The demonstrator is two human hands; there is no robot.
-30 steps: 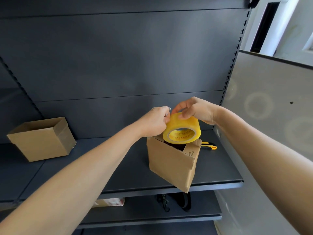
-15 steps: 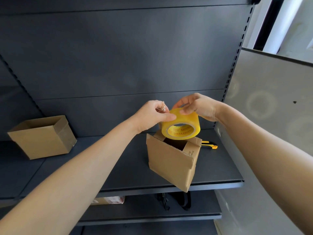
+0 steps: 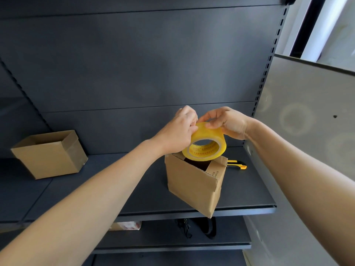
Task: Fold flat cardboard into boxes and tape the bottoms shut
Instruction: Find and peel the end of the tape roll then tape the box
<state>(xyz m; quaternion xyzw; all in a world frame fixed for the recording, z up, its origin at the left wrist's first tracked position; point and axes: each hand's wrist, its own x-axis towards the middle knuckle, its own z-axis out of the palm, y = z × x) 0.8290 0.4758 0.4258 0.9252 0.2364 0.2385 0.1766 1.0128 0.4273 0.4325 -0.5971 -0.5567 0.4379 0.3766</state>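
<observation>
A yellow tape roll (image 3: 208,139) is held in the air just above an open brown cardboard box (image 3: 194,185) that stands on the dark shelf (image 3: 134,189). My right hand (image 3: 226,121) grips the roll's top from the right. My left hand (image 3: 178,131) has its fingers curled at the roll's upper left edge, pinching at the tape there. The box's top flaps stand open and its inside is dark.
A second open cardboard box (image 3: 50,154) sits at the shelf's left. A yellow and black utility knife (image 3: 237,164) lies behind the near box. A grey panel (image 3: 307,131) stands on the right. The lower shelf holds a small carton (image 3: 126,225) and black straps (image 3: 199,227).
The tape roll has risen a little above the box and tipped, and my left hand has shifted to its upper edge. The boxes have not moved.
</observation>
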